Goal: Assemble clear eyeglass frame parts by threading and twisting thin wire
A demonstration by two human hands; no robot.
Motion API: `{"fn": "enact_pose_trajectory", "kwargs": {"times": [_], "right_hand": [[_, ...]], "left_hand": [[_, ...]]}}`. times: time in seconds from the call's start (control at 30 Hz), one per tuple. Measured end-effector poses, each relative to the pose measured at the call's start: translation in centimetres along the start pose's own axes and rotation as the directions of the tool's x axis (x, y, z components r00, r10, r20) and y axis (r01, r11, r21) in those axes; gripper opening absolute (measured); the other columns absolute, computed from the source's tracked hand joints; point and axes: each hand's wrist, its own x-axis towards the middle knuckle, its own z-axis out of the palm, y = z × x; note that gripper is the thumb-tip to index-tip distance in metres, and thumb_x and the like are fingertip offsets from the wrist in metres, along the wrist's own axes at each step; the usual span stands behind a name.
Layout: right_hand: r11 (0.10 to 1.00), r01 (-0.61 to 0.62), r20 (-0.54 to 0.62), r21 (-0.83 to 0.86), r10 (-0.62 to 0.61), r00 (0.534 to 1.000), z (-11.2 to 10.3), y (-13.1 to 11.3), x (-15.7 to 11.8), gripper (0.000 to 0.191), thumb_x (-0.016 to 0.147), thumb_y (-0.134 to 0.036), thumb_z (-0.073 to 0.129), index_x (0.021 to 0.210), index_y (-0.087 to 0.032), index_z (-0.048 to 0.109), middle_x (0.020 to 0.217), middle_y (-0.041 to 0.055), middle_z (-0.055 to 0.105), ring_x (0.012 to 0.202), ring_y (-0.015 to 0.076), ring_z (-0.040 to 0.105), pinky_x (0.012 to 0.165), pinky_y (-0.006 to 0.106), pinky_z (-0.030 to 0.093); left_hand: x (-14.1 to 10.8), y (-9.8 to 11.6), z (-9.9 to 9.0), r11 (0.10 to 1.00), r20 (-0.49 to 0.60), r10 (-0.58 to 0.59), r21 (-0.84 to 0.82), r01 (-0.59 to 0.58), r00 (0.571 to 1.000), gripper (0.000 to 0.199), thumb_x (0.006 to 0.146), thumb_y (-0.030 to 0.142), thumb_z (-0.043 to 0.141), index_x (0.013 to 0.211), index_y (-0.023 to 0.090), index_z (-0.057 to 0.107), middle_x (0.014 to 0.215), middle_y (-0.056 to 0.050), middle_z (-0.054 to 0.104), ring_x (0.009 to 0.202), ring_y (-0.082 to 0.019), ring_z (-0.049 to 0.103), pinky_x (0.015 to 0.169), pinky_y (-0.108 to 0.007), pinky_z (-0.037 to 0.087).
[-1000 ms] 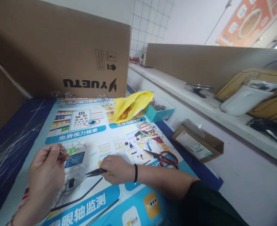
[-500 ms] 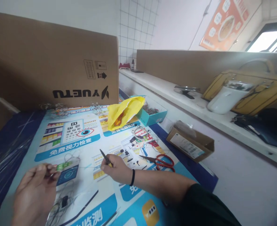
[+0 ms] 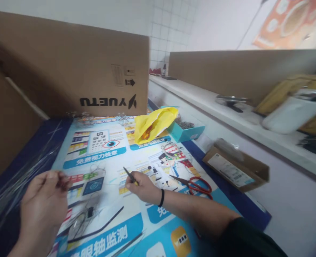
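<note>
At the lower left my left hand (image 3: 44, 201) is raised, thumb and fingertips pinched together. Something small, dark and reddish shows at the fingertips, too blurred to name. My right hand (image 3: 146, 185), with a black band on its wrist, closes around a slim dark pointed tool (image 3: 128, 172) that has some yellow at the grip. Its tip points up and left, away from the left hand. A tangle of thin wire (image 3: 84, 217) lies on the printed sheet (image 3: 112, 150) beside my left hand. Red-handled scissors (image 3: 198, 185) rest to the right of my right hand.
A yellow bag (image 3: 158, 121) leans by a teal box (image 3: 187, 134) holding thin wire pieces. A small open carton (image 3: 235, 169) sits at the right edge. Large cardboard (image 3: 67, 64) stands behind. A white ledge (image 3: 201, 91) carries a white cup (image 3: 292, 114).
The view has swung left, so everything sits further right. My left hand has lifted and turned, its back now showing more. My right hand still holds the pointed tool.
</note>
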Motion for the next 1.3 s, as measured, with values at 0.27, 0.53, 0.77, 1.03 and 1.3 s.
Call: {"fn": "enact_pose_trajectory", "kwargs": {"times": [0.27,0.53,0.77,1.03,1.3], "right_hand": [[1.0,0.007,0.048,0.02,-0.008,0.999,-0.2,-0.3,0.0,0.01,0.078,-0.028,0.05,0.078,-0.018,0.051,0.072,-0.0011,0.051,0.069,0.0132,0.048,0.066,0.026,0.039],[0.998,-0.003,0.181,-0.059,0.014,0.983,-0.5,-0.4,-0.2,0.016,0.081,-0.036,0.05,0.076,-0.02,0.053,0.073,0.0012,0.054,0.07,0.0166,0.05,0.067,0.029,0.041],[0.995,-0.078,0.132,-0.068,0.086,0.988,-0.8,0.8,-0.3,0.018,0.078,-0.039,0.054,0.076,-0.021,0.053,0.078,0.0034,0.056,0.073,0.0189,0.05,0.069,0.03,0.042],[0.992,-0.121,-0.011,-0.031,0.121,0.993,-0.5,1.1,0.1,0.026,0.071,-0.046,0.058,0.069,-0.021,0.056,0.069,0.0032,0.057,0.066,0.0189,0.051,0.061,0.029,0.044],[0.98,-0.175,-0.016,0.098,0.177,0.984,-0.4,1.0,0.1,0.026,0.076,-0.047,0.055,0.073,-0.021,0.052,0.064,0.0014,0.049,0.064,0.0179,0.047,0.062,0.031,0.042]], "left_hand": [[-3.9,1.2,-1.1,0.624,0.689,0.345,0.339,-0.704,0.638,0.017,0.083,0.018,0.049,0.097,0.022,0.058,0.091,-0.004,0.065,0.089,-0.021,0.056,0.087,-0.041,0.037],[-7.9,0.1,-0.8,0.478,0.888,0.155,0.316,-0.82,0.433,0.021,0.087,0.016,0.042,0.107,0.017,0.05,0.083,-0.002,0.062,0.078,-0.018,0.055,0.071,-0.034,0.04],[-7.5,0.0,-1.5,0.516,0.864,0.088,0.386,-0.765,0.496,0.011,0.083,0.016,0.047,0.093,0.018,0.049,0.076,-0.001,0.06,0.06,-0.015,0.056,0.041,-0.026,0.026],[-6.4,-0.2,-2.1,0.436,0.855,0.052,0.446,-0.782,0.516,0.009,0.078,0.012,0.048,0.085,0.018,0.047,0.074,-0.001,0.059,0.055,-0.015,0.057,0.04,-0.025,0.026],[-4.4,-0.1,-2.9,0.388,0.857,-0.04,0.487,-0.782,0.514,0.015,0.075,0.008,0.044,0.085,0.018,0.05,0.073,-0.003,0.062,0.056,-0.017,0.058,0.043,-0.026,0.033]]}}
